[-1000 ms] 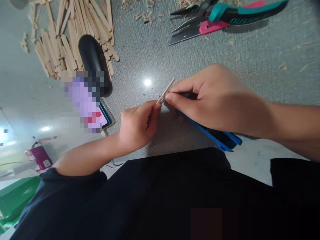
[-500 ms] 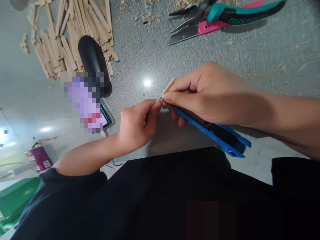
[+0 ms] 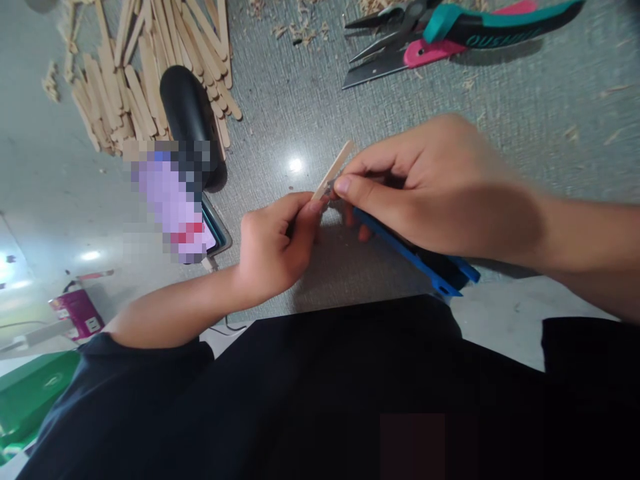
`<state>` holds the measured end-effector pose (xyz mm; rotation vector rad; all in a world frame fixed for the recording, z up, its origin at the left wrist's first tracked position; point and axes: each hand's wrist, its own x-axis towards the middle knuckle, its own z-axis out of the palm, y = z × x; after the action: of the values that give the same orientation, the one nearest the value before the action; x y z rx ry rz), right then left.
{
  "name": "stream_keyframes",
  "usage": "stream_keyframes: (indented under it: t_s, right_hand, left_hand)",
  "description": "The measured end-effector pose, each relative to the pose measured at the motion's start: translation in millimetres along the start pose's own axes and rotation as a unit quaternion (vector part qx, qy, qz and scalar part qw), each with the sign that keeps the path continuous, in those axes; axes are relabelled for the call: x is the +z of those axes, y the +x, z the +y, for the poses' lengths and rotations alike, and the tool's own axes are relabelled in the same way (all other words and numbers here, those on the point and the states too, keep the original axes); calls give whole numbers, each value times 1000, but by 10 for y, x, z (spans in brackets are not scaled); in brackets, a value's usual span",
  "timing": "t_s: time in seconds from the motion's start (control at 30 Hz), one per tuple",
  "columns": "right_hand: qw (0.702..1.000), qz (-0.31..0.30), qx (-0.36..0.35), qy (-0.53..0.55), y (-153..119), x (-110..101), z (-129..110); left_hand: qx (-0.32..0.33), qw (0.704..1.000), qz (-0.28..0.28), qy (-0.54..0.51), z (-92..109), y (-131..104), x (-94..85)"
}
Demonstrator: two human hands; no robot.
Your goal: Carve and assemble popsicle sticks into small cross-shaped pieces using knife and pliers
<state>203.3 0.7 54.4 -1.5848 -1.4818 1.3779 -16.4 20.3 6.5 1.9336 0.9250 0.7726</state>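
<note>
A short wooden stick slants up and to the right from the closed fingertips of my left hand. My right hand is closed round a blue-and-black tool, whose handle end sticks out below the palm toward the table's front edge. The thumb and forefinger of that hand pinch near the tool's small metal tip, right beside the stick. Fingers hide most of the tip, and I cannot tell whether it touches the wood.
Many wooden sticks lie at the upper left, beside a black rounded case and a phone on a cable. At the upper right, teal-handled pliers rest over a pink-handled blade. Wood shavings dot the table.
My right hand has shifted slightly right and up, its fingertips farther from the stick. The tool's handle end has swung left and up. The stick now shows more of its flat side.
</note>
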Motion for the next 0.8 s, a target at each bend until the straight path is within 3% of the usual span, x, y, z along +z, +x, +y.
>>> stream_keyframes:
  t_s: [0.2,0.43,0.8]
  right_hand:
    - [999,-8,-7,-53,10,31,37]
    - [1000,-14,16,13,6,38,22]
    - [996,18,-60,-63,-15,52,76]
  left_hand:
    - [8,1000,-4,18,-10,-7,-2]
    - [-2,1000,-16,19,-3,-4,-13]
    - [4,1000,-3,21,-8,-14,1]
